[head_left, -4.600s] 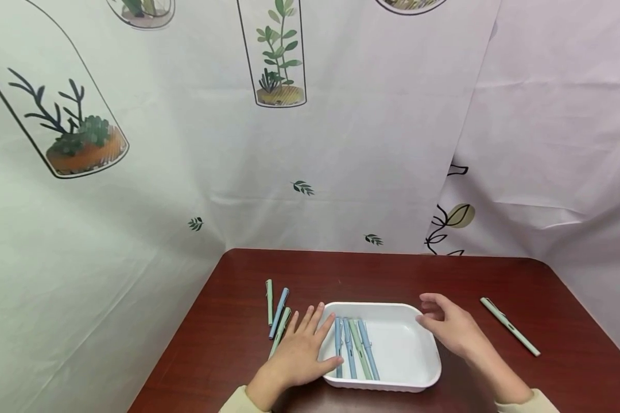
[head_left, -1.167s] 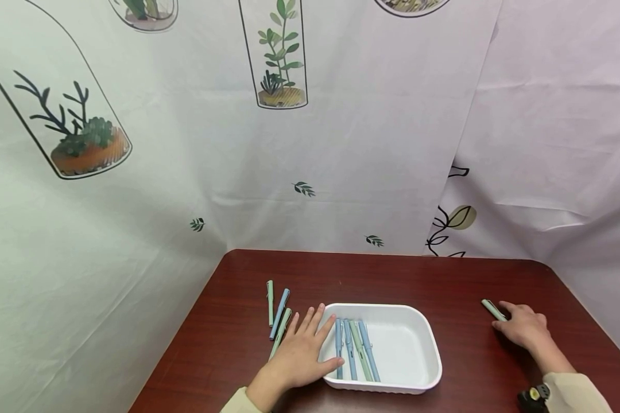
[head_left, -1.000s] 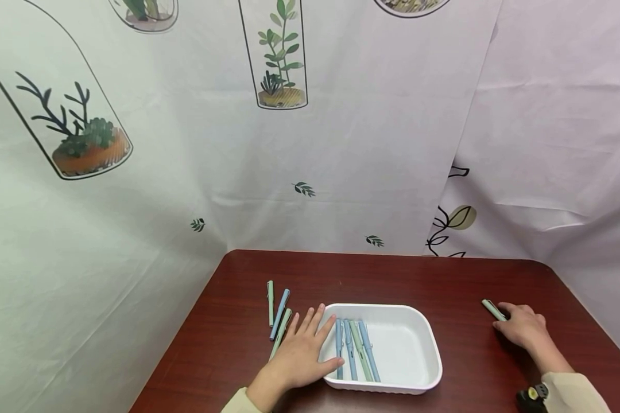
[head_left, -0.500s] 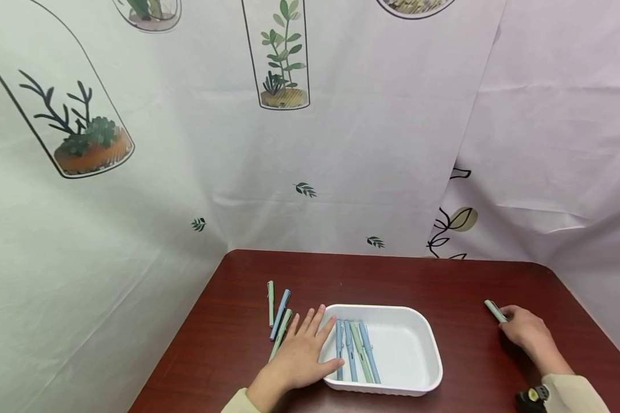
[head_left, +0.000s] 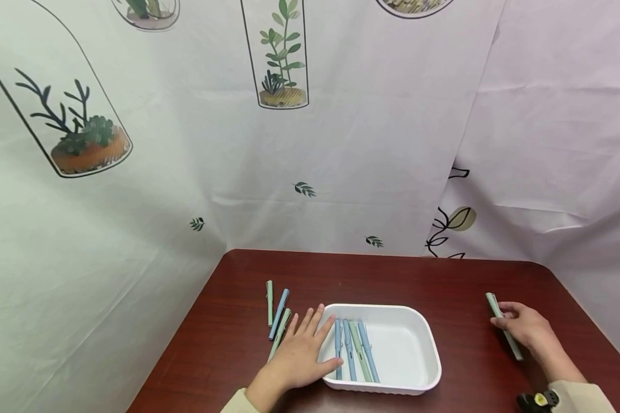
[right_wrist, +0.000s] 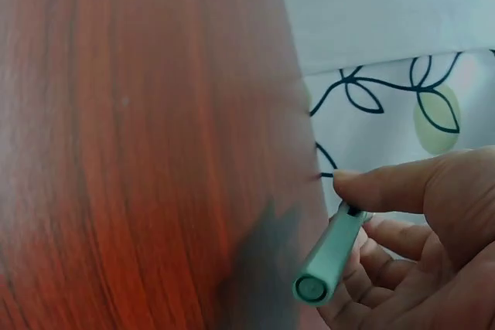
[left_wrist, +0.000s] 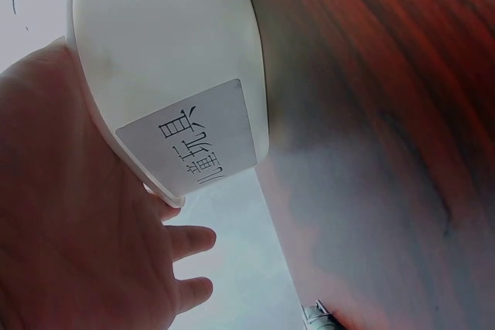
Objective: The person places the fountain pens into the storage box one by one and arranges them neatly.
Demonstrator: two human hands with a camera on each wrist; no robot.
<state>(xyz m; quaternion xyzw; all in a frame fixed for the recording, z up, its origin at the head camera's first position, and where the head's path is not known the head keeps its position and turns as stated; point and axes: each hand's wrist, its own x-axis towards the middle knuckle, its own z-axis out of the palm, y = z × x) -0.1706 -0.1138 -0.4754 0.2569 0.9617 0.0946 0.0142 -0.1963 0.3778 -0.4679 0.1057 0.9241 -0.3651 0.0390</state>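
On the right side of the table, my right hand (head_left: 528,327) pinches a light green pen (head_left: 514,347) between thumb and fingers. The right wrist view shows that pen (right_wrist: 329,260) with its round end toward the camera and a shadow on the table beside it. My left hand (head_left: 301,351) rests with fingers spread on the left rim of a white plastic tray (head_left: 410,355). Inside the tray, at its left, lie several pens, blue ones (head_left: 368,350) and a green one (head_left: 360,353). The left wrist view shows the tray's outer wall (left_wrist: 170,36) with a printed label (left_wrist: 193,141).
Left of the tray, a green pen (head_left: 270,304), a blue pen (head_left: 279,314) and another green pen (head_left: 281,332) lie on the dark red table (head_left: 392,275); my left hand partly overlaps the last. A white patterned cloth (head_left: 341,172) hangs behind the table.
My right hand went from beside the tray out to the green pen at the right, took hold of it and has now lifted and turned it slightly. The left hand stayed on the tray.
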